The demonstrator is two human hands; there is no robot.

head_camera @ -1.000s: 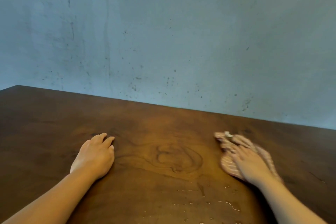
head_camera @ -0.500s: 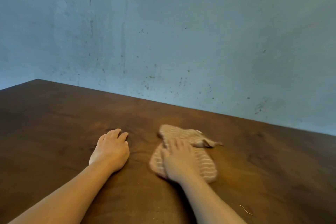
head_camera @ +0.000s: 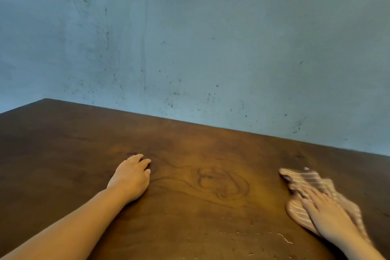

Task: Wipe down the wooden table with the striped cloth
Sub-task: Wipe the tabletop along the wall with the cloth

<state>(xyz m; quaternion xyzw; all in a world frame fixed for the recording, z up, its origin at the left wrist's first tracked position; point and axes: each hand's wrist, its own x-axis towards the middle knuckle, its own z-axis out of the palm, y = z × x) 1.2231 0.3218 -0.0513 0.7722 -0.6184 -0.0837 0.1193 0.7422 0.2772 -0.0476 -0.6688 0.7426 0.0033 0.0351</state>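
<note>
- Striped cloth (head_camera: 304,188): bunched and blurred, lying on the right side of the wooden desk (head_camera: 190,154), well apart from the desk's far edge.
- Right hand (head_camera: 329,215): we press it flat on the near part of the cloth, fingers straight and spread; no pinch on the fabric that we can see.
- Left hand (head_camera: 130,177): we rest it palm down on bare wood left of centre, fingers relaxed and holding nothing, well apart from the cloth.
- Crumbs and a thin thread (head_camera: 285,238): scattered on the near edge of the desk, between our two forearms, not under the cloth.
- Wall (head_camera: 211,48): blue-grey, speckled, right behind the desk.
- Risk, slip: since the palm only presses, we judge that the cloth could slide out from under it on a fast stroke.
- Risk, missed patch: we judge that strokes across the middle may pass over the near debris and leave it.
- Risk, scatter: a bunched cloth may push crumbs off the near edge rather than gather them.
</note>
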